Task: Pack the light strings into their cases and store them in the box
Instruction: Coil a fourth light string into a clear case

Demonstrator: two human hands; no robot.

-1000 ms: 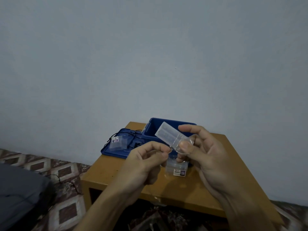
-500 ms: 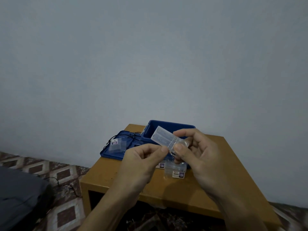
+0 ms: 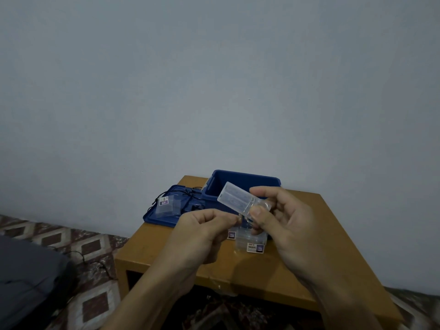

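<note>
The left hand (image 3: 202, 236) has its fingers (image 3: 209, 213) curled, thumb and first finger pressed together right by a clear case (image 3: 234, 198); whether they pinch anything I cannot tell; the right hand (image 3: 285, 225) grips that case by one end, up over the tabletop (image 3: 309, 234); under the hands more clear cases (image 3: 250, 244) sit on the tabletop; further back a blue lid (image 3: 164, 219) carries a small case (image 3: 166, 204) and a black light string (image 3: 196, 207); the open blue box (image 3: 238, 181) stands just beside it.
</note>
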